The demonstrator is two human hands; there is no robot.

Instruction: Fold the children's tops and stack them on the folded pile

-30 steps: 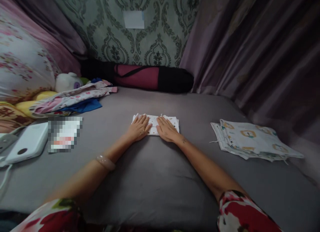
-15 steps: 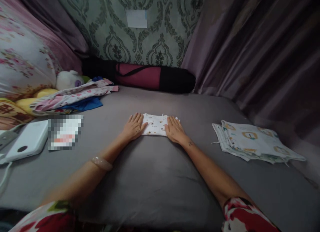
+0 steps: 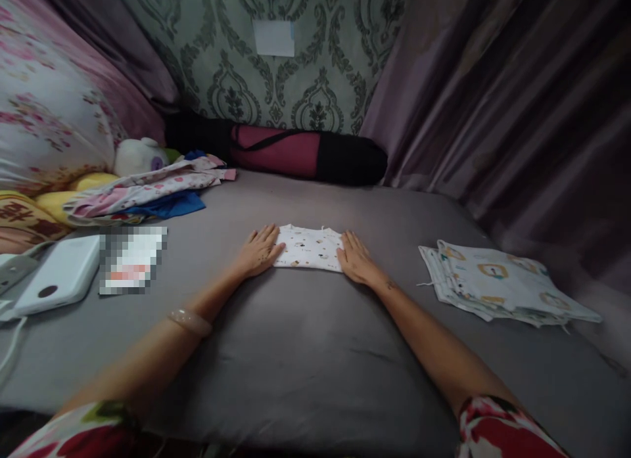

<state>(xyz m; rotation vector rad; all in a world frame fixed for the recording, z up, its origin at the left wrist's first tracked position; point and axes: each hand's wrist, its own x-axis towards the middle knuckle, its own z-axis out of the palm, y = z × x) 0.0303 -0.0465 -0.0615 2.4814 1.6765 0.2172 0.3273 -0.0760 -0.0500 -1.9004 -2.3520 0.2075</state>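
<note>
A folded white cloth garment with small printed figures lies flat on the grey bed sheet, in the middle of the view. My left hand rests at its left edge, palm down with the fingers stretched out. At the right edge lies my right hand, also flat and open, its thumb touching the cloth. Neither hand grips anything. To the right is a stack of folded white printed cloths with ties hanging out.
On the left are a white power bank with a cable, a blurred-out packet and a pile of clothes beside a white plush toy. A long black and maroon bag lies along the patterned wall. Curtains hang on the right.
My right hand has slid right, off the top of the cloth to its right edge. My left hand has shifted slightly left, so more of the cloth shows between them.
</note>
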